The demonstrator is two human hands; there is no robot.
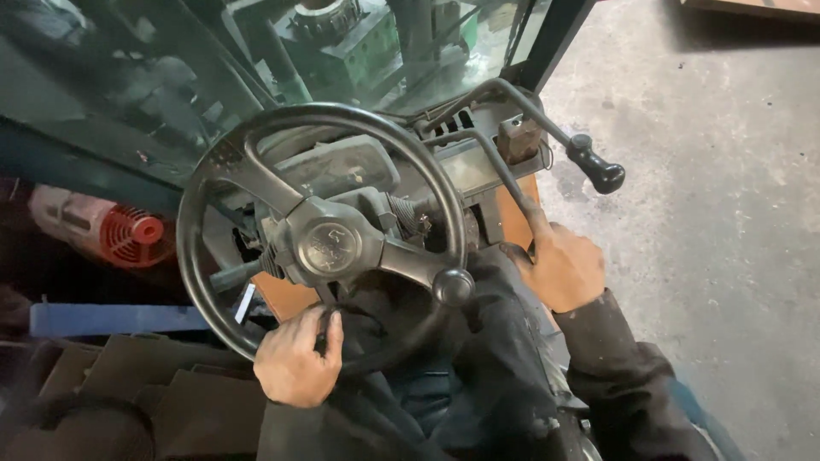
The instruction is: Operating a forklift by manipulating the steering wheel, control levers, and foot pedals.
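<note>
In the cab seat, left hand (297, 357) is wrapped shut round the lower rim of the steering wheel (224, 162), looks rigid and grippy; spinner knob (453, 286) untouched. Right hand (559, 266) curls around a stiff lever (500, 175).

We are seated in the operator's cab of an industrial lift truck inside a workshop or warehouse. The black steering wheel (320, 235) with its spinner knob (453, 286), the bent control levers (547, 128) topped by a black knob, and the cab windscreen (128, 77) identify the vehicle. Green machinery (342, 43) shows beyond the glass, and a stained bare concrete floor (717, 213) lies alongside.
</note>
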